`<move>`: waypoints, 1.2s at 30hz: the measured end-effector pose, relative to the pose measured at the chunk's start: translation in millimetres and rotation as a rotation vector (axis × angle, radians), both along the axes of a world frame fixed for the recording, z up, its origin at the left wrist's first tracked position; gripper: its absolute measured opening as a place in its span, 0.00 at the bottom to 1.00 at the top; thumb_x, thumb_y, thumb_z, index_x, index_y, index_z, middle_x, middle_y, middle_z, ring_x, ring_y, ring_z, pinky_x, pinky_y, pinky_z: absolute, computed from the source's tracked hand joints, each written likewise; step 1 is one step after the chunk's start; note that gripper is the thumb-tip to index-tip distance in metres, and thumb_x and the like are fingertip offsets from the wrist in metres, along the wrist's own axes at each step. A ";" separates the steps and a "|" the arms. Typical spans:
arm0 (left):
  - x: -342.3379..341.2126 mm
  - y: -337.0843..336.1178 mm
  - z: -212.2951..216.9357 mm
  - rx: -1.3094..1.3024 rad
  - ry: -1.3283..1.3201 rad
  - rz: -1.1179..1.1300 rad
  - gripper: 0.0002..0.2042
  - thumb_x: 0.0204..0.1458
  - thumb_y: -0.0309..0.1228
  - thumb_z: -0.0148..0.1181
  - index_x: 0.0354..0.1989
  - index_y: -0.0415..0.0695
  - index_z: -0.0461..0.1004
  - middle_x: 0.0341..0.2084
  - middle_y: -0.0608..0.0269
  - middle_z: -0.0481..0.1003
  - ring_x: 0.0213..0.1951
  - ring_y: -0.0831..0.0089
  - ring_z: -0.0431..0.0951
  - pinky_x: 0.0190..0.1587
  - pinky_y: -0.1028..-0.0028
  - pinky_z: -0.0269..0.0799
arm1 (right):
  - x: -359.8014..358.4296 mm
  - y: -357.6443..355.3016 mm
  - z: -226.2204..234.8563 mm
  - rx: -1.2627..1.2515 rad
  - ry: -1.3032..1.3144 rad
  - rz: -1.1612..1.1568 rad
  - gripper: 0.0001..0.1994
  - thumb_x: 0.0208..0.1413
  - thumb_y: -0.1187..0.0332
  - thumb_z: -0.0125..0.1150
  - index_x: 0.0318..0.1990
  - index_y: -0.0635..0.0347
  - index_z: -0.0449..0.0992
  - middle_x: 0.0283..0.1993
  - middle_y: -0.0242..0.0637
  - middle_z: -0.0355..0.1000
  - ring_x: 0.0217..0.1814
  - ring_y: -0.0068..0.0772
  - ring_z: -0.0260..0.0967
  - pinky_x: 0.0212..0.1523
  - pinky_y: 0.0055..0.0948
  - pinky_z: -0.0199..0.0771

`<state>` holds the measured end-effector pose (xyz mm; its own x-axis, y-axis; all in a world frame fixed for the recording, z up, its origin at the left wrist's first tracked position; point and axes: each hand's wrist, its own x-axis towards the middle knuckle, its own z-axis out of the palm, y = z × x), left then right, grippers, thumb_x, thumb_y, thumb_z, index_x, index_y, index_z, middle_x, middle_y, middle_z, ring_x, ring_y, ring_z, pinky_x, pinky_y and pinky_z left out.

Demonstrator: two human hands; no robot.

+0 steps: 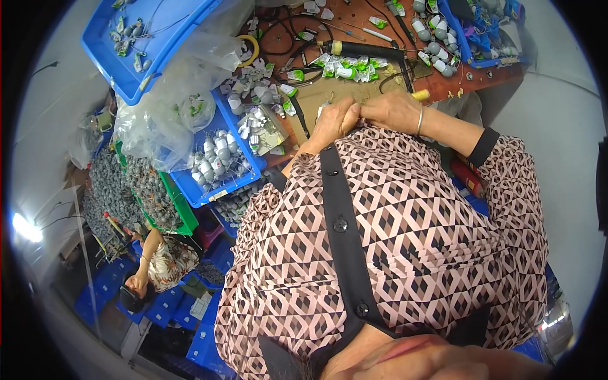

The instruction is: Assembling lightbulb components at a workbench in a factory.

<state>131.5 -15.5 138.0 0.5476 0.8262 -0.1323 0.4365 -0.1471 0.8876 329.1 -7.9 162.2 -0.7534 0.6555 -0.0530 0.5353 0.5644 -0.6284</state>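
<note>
My left hand (335, 123) and my right hand (394, 113) meet at the near edge of the brown table, close against my patterned shirt. Fingers on both hands are curled and pressed together; anything between them is too small or hidden to make out. Under and beyond the hands lies a tan board (309, 98). On its far side sits a row of white-and-green bulb-shaped pieces (347, 71). A black cylindrical tool (367, 50) with a yellow band lies just behind that row. Small white parts (256, 120) are heaped left of my left hand.
A blue tray (258, 170) of grey-and-white bulbs stands at left, below a clear plastic bag (142, 130) and a tilted blue crate (132, 90). A yellow tape roll (256, 52) and dark cables lie behind. Another blue bin (467, 44) stands far right. A co-worker (168, 256) is at lower left.
</note>
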 end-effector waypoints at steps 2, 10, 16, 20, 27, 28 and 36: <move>-0.9 -1.3 -6.1 -0.125 -0.042 0.041 0.18 0.56 0.41 0.37 0.25 0.39 0.66 0.15 0.51 0.68 0.26 0.52 0.72 0.31 0.64 0.65 | 0.0 3.8 8.2 0.016 -0.029 0.044 0.06 0.49 0.64 0.51 0.33 0.53 0.70 0.23 0.36 0.69 0.26 0.44 0.70 0.26 0.39 0.69; -5.0 10.4 13.9 -0.024 -0.169 -0.004 0.14 0.52 0.38 0.49 0.37 0.38 0.64 0.27 0.43 0.68 0.35 0.49 0.69 0.35 0.62 0.65 | -11.1 8.2 3.7 -1.522 0.386 -0.436 0.10 0.59 0.63 0.44 0.28 0.54 0.66 0.14 0.20 0.55 0.11 0.08 0.44 0.09 0.12 0.42; -34.8 10.3 30.3 0.235 0.043 -0.022 0.14 0.47 0.39 0.56 0.29 0.40 0.67 0.22 0.49 0.69 0.28 0.51 0.72 0.29 0.62 0.66 | -30.1 21.0 35.7 -1.690 0.378 -0.378 0.11 0.58 0.60 0.45 0.28 0.54 0.65 0.13 0.20 0.54 0.09 0.08 0.41 0.07 0.13 0.37; -19.5 -28.1 17.7 0.050 -0.072 0.069 0.14 0.51 0.39 0.52 0.26 0.39 0.68 0.20 0.45 0.69 0.25 0.47 0.70 0.27 0.59 0.64 | -19.1 -12.4 22.1 -0.883 0.222 -0.259 0.11 0.57 0.62 0.47 0.30 0.59 0.68 0.18 0.30 0.63 0.15 0.23 0.57 0.15 0.22 0.54; -7.7 -50.1 7.7 -0.050 -0.187 0.074 0.15 0.55 0.41 0.45 0.28 0.41 0.68 0.21 0.45 0.70 0.26 0.46 0.69 0.28 0.58 0.63 | -13.4 -25.2 51.8 -0.058 -0.222 0.093 0.09 0.52 0.65 0.50 0.37 0.56 0.72 0.29 0.41 0.72 0.29 0.46 0.70 0.29 0.39 0.68; -5.9 -47.7 4.5 -0.082 -0.167 0.101 0.17 0.55 0.43 0.45 0.30 0.39 0.69 0.24 0.45 0.71 0.28 0.46 0.71 0.30 0.59 0.65 | -14.7 -24.9 49.0 -0.142 -0.201 -0.004 0.10 0.52 0.64 0.50 0.39 0.55 0.72 0.31 0.42 0.72 0.30 0.46 0.70 0.29 0.39 0.68; -36.6 9.5 -21.9 0.007 -0.062 0.207 0.28 0.48 0.39 0.55 0.56 0.40 0.56 0.47 0.46 0.66 0.49 0.55 0.68 0.48 0.65 0.64 | -3.8 32.3 -46.1 -1.406 0.205 -0.587 0.13 0.59 0.57 0.43 0.33 0.54 0.68 0.16 0.22 0.55 0.13 0.13 0.49 0.12 0.18 0.48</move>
